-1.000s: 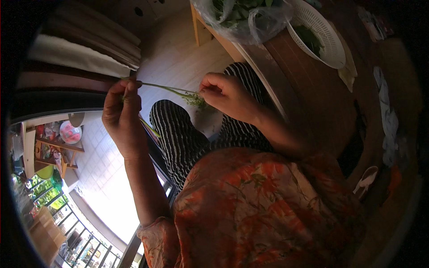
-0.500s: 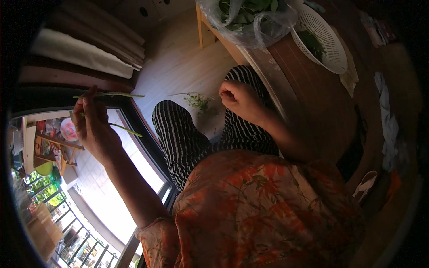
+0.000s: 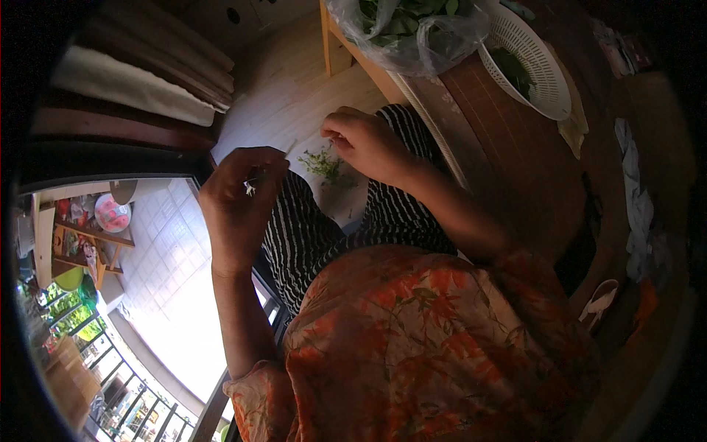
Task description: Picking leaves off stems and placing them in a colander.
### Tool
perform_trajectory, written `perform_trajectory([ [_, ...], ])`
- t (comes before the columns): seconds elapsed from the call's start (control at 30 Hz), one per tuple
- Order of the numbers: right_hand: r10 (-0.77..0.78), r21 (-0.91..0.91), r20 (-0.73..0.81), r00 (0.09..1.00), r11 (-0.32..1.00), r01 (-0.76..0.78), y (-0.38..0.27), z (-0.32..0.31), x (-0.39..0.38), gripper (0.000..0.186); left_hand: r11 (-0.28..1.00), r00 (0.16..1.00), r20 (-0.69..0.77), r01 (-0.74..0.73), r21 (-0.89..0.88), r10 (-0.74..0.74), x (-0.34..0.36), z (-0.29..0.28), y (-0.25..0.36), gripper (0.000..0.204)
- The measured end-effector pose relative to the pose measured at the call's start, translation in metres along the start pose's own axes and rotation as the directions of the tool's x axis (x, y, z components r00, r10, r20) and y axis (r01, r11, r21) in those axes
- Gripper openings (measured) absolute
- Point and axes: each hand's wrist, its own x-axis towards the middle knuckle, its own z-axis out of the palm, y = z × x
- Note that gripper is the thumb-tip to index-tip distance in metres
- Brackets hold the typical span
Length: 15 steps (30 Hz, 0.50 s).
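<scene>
Head view: hands (image 3: 243, 202) (image 3: 368, 145) hover between brown tabletop (image 3: 490, 110) and sunlit tiles (image 3: 166, 236).

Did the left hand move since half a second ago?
Yes: the left hand moved right, from below the curtain to mostly beyond its right end.

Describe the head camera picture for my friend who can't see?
A left hand pinches a pale bit of stem near a curled right hand, above the sitter's striped trousers. Green sprigs lie on the floor below; at upper right, a clear plastic bag of leaves and a white colander sit on a brown table.
</scene>
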Motion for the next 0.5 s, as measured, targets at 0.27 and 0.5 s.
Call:
perform_trajectory([
  [0.27,0.099,0.431,0.279,0.955,0.876,-0.217,-0.036,-0.027,0.005,0.008,0.855,0.949,0.179,-0.313,0.412,0.261,0.009,0.001,0.006,0.008],
  [0.5,0.131,0.384,0.339,0.932,0.884,-0.265,-0.043,-0.035,0.002,0.01,0.759,0.898,0.269,-0.438,0.482,0.347,0.011,0.006,0.007,0.009],
])
